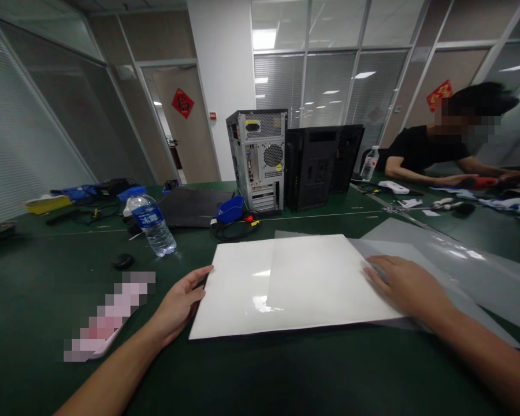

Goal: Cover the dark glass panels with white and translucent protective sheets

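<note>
Here, one white glossy board (286,289) lies flat on the green bench (34,289), squarely in front of the person, between their two hands. It is a large rectangle with a bright sheen, and a faint vertical line runs down it a little left of its middle, so the right part looks slightly duller than the left. The left hand (179,303) sits at its left edge, fingers (199,276) loosely curled with the tips touching the edge but gripping nothing. The right hand (405,286) lies flat with fingers spread and relaxed, pressing down near the board's right edge, where a grey sheet (433,271) shows from under it. A second, larger grey sheet (481,271) lies further right.

Two computer towers stand at the back of the bench: one silver tower (260,159) with its rear panel facing us, and one black tower (314,167) just beside it. I count two water bottles: one bottle with a blue label (152,224) left of the board, and one small bottle (370,163) by a co-worker (429,150) seated at the far right. A blue bin (230,209) sits by the silver tower with a black cable coil (234,230) in front; what is in the bin I cannot tell. One small black puck (122,261) lies near the labelled bottle.
</note>
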The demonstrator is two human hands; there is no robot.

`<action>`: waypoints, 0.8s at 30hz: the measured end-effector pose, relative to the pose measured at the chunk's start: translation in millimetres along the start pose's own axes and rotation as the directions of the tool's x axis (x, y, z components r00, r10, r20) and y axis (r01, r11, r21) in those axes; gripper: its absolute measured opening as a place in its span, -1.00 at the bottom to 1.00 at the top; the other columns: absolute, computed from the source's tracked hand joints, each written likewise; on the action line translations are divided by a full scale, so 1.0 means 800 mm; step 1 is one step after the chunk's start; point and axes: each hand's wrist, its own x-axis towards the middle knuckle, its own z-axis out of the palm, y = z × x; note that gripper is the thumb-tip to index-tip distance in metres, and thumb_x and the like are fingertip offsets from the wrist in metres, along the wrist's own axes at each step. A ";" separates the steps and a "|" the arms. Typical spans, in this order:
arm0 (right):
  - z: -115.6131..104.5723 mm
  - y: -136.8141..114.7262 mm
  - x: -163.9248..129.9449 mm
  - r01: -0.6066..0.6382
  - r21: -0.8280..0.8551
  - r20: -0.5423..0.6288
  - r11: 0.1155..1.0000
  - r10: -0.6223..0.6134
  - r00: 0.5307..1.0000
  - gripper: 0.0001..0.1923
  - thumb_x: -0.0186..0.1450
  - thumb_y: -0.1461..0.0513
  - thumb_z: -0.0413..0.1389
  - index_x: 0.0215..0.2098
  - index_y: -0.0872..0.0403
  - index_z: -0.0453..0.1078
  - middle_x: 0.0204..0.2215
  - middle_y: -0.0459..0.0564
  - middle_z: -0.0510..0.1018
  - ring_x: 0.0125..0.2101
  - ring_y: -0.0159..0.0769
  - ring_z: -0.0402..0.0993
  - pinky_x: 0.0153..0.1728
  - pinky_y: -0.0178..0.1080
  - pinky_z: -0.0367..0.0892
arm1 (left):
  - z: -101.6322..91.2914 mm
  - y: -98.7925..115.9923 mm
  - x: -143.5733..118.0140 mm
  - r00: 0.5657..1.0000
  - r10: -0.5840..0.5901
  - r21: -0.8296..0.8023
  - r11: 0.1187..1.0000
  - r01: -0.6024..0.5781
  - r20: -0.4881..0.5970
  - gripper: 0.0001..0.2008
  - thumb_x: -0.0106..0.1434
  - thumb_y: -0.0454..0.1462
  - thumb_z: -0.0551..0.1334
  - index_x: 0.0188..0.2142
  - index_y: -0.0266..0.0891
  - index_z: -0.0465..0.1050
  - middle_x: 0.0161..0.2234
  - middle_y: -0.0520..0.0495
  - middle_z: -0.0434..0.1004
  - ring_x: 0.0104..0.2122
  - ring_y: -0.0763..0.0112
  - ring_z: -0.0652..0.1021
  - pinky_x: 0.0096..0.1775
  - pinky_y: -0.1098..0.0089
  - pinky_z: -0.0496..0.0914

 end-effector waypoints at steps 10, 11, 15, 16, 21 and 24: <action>0.004 -0.001 -0.003 0.173 0.278 0.043 0.945 -0.192 0.981 -0.45 0.49 -0.06 -0.13 0.23 -0.01 0.43 0.20 0.01 0.49 0.19 -0.07 0.40 0.25 0.08 0.27 | 0.010 0.007 -0.007 0.999 0.001 -0.003 1.000 -0.001 -0.041 -0.38 -0.02 -0.44 0.40 0.08 -0.20 0.50 0.25 -0.17 0.45 -0.02 0.18 0.62 -0.10 0.31 0.51; 0.006 0.001 -0.002 0.156 0.259 0.039 0.953 -0.172 0.984 -0.45 0.49 -0.06 -0.13 0.21 0.01 0.45 0.18 0.03 0.50 0.17 -0.06 0.42 0.23 0.10 0.29 | 0.009 0.007 -0.007 0.999 0.001 0.000 1.000 -0.001 -0.036 -0.39 -0.01 -0.44 0.40 0.08 -0.19 0.50 0.26 -0.17 0.44 -0.01 0.18 0.61 -0.09 0.31 0.51; 0.011 0.006 -0.002 0.120 0.241 0.105 0.963 -0.149 0.983 -0.44 0.48 -0.07 -0.13 0.15 0.03 0.50 0.14 0.06 0.54 0.13 -0.03 0.45 0.20 0.12 0.33 | 0.005 0.004 -0.005 1.000 0.007 0.012 1.000 -0.007 -0.018 -0.40 0.01 -0.44 0.38 0.09 -0.18 0.50 0.29 -0.15 0.41 0.04 0.14 0.59 -0.08 0.30 0.50; 0.011 0.006 -0.002 0.132 0.265 0.113 0.955 -0.167 0.979 -0.44 0.48 -0.07 -0.12 0.16 0.03 0.50 0.15 0.05 0.52 0.17 -0.03 0.42 0.24 0.12 0.29 | 0.004 0.004 -0.005 1.000 0.012 0.015 1.000 -0.011 -0.020 -0.40 0.00 -0.45 0.38 0.09 -0.18 0.50 0.28 -0.15 0.42 0.05 0.13 0.58 -0.07 0.30 0.50; 0.009 0.001 -0.007 0.232 0.422 0.150 0.876 -0.320 0.935 -0.46 0.50 -0.05 -0.12 0.35 -0.11 0.30 0.35 -0.06 0.28 0.37 -0.05 0.11 0.39 0.20 -0.06 | 0.003 0.004 -0.006 1.000 0.011 0.027 1.000 -0.010 -0.023 -0.38 0.00 -0.45 0.36 0.11 -0.18 0.49 0.28 -0.17 0.42 0.07 0.10 0.58 -0.06 0.28 0.50; 0.008 0.004 -0.007 0.272 0.407 0.139 0.872 -0.353 0.925 -0.44 0.49 -0.05 -0.08 0.39 -0.14 0.23 0.39 -0.07 0.21 0.39 -0.03 0.05 0.39 0.24 -0.10 | 0.003 0.004 -0.006 1.000 0.016 0.035 0.999 -0.015 -0.027 -0.38 0.01 -0.45 0.35 0.11 -0.19 0.49 0.29 -0.18 0.40 0.07 0.12 0.58 -0.05 0.29 0.49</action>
